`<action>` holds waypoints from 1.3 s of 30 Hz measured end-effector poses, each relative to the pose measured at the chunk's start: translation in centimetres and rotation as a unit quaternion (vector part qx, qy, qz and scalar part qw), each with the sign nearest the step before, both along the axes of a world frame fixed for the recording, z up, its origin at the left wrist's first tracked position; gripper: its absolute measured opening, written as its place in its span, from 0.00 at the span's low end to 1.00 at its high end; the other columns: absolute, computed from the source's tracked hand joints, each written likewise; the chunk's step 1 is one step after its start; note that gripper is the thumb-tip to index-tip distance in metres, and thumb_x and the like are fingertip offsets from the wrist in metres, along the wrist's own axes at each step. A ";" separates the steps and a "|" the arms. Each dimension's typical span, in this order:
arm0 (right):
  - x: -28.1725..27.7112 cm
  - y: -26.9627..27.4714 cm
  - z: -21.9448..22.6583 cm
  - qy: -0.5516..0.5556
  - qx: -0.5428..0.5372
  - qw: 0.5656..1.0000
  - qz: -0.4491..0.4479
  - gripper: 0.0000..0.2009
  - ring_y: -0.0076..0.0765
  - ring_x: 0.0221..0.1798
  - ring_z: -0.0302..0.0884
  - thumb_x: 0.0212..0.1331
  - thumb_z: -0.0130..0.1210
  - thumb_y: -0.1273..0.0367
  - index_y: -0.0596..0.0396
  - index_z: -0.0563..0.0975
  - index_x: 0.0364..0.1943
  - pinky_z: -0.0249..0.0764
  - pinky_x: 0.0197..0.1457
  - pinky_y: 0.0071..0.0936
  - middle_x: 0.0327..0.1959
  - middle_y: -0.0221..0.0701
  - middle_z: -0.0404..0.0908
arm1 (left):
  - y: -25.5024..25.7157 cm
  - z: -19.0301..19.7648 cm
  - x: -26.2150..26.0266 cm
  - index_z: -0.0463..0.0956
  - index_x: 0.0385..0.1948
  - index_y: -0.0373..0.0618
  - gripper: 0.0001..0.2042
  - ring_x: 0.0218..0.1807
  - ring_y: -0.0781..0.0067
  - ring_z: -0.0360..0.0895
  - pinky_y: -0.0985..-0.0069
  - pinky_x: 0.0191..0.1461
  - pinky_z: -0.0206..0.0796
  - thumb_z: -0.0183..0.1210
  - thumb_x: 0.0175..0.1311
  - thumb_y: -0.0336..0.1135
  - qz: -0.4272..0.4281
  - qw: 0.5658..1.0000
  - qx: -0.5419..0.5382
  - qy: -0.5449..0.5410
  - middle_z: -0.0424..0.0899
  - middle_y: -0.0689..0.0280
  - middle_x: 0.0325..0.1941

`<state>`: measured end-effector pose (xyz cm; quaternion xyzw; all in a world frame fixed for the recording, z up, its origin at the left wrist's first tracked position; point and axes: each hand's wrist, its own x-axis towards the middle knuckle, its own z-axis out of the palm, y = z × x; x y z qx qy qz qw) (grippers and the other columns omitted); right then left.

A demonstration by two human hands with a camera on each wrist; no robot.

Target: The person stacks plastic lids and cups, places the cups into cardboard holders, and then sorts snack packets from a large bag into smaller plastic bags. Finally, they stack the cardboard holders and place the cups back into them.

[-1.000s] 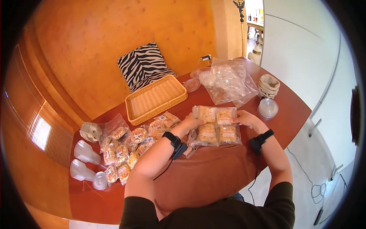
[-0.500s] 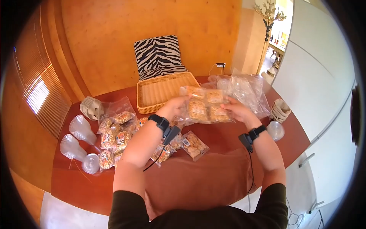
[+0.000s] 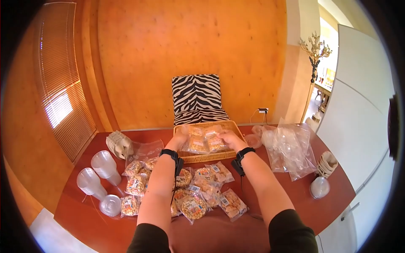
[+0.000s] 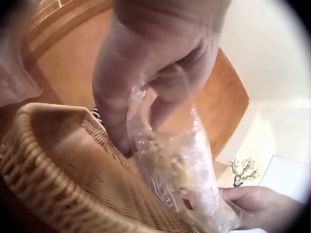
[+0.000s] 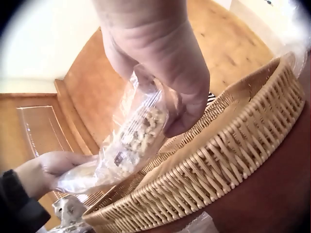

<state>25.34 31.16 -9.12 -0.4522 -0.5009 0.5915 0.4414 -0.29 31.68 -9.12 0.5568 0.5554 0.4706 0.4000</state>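
Both hands hold a clear plastic pack [image 3: 198, 145] of several square, pale, crumbly snack blocks over the wicker basket [image 3: 206, 159]. My left hand [image 3: 180, 138] grips the pack's left edge, and my right hand [image 3: 230, 139] its right edge. Seen from the left wrist, the fingers and thumb of the left hand [image 4: 146, 63] pinch the crinkled plastic. In the right wrist view, the right hand [image 5: 165, 73] curls round the opposite end. The pack [image 5: 131, 145] hangs tilted above the basket's woven rim [image 5: 218, 165].
Bagged snack packets [image 3: 194, 206] lie in front of the basket. At left are clear cup stacks [image 3: 105, 164] and a grey pulp stack [image 3: 119, 144]. Clear plastic bags [image 3: 291, 149], another pulp stack [image 3: 327, 164] and a round clear container [image 3: 319, 187] are at right. A zebra-patterned chair [image 3: 196, 97] stands behind.
Both hands have carried the pack forward from the near part of the table to over the basket. The head view has tilted up, showing more of the wall.
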 end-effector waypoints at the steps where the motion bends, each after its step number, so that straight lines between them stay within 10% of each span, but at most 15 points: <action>1: -0.4 0.5 -0.2 -0.017 -0.003 1.000 -0.014 0.06 0.30 0.31 0.74 0.61 0.56 0.69 0.56 0.75 0.37 0.72 0.35 0.28 0.32 0.30 0.78 | -2.3 2.1 0.0 0.64 0.57 0.35 0.25 0.36 0.64 0.77 0.69 0.35 0.69 0.59 0.56 0.27 -0.016 1.000 -0.001 0.024 0.78 0.56 0.39; 6: 0.7 2.6 -3.7 -0.259 0.109 0.959 0.028 0.11 0.38 0.31 0.75 0.63 0.52 0.63 0.58 0.75 0.40 0.71 0.37 0.33 0.30 0.34 0.79 | 0.8 -3.6 -0.9 0.59 0.64 0.42 0.28 0.64 0.51 0.65 0.57 0.61 0.58 0.49 0.65 0.46 -0.052 0.901 0.055 0.428 0.69 0.45 0.61; 9: 1.3 0.1 -2.1 -0.563 0.230 0.794 0.004 0.17 0.50 0.41 0.78 0.64 0.49 0.61 0.61 0.74 0.48 0.71 0.45 0.38 0.38 0.42 0.81 | -1.1 -2.1 0.4 0.56 0.67 0.51 0.32 0.70 0.47 0.55 0.53 0.69 0.48 0.45 0.65 0.58 -0.244 0.774 0.026 0.583 0.59 0.46 0.68; 12: 1.4 -2.4 -1.1 -0.463 0.274 0.839 0.080 0.22 0.55 0.54 0.72 0.63 0.50 0.59 0.59 0.71 0.55 0.68 0.54 0.39 0.50 0.48 0.77 | -6.2 1.0 2.5 0.51 0.70 0.61 0.39 0.75 0.48 0.42 0.54 0.74 0.36 0.44 0.58 0.69 -0.260 0.804 -0.067 0.531 0.44 0.53 0.75; 19: 0.9 -5.7 -2.6 -0.517 0.269 0.798 0.152 0.31 0.53 0.62 0.65 0.59 0.54 0.57 0.51 0.61 0.65 0.61 0.65 0.37 0.60 0.49 0.68 | -7.7 0.8 2.5 0.46 0.71 0.63 0.49 0.77 0.54 0.31 0.53 0.74 0.30 0.52 0.47 0.73 -0.215 0.778 -0.125 0.577 0.36 0.57 0.76; 22: 1.8 -8.8 0.1 -0.560 0.254 0.776 0.143 0.31 0.54 0.62 0.65 0.60 0.54 0.57 0.52 0.61 0.66 0.60 0.65 0.37 0.60 0.50 0.67 | -6.7 -0.4 1.5 0.48 0.70 0.60 0.48 0.76 0.54 0.37 0.53 0.74 0.35 0.54 0.48 0.71 -0.233 0.787 -0.091 0.564 0.39 0.56 0.76; 28: 8.4 -16.1 2.4 -0.495 0.248 0.814 0.175 0.30 0.53 0.63 0.64 0.58 0.56 0.55 0.59 0.66 0.61 0.60 0.66 0.38 0.60 0.49 0.67 | -17.3 10.5 3.8 0.56 0.67 0.49 0.34 0.69 0.53 0.59 0.66 0.70 0.51 0.56 0.61 0.52 -0.286 0.795 0.031 0.534 0.65 0.52 0.66; 39: 23.4 -22.0 0.3 -0.657 0.140 0.723 -0.158 0.21 0.56 0.71 0.50 0.55 0.57 0.57 0.48 0.77 0.52 0.52 0.69 0.57 0.65 0.44 0.62 | -31.7 14.0 4.5 0.55 0.66 0.40 0.35 0.65 0.58 0.64 0.68 0.68 0.54 0.57 0.62 0.50 -0.373 0.896 0.098 0.219 0.63 0.49 0.67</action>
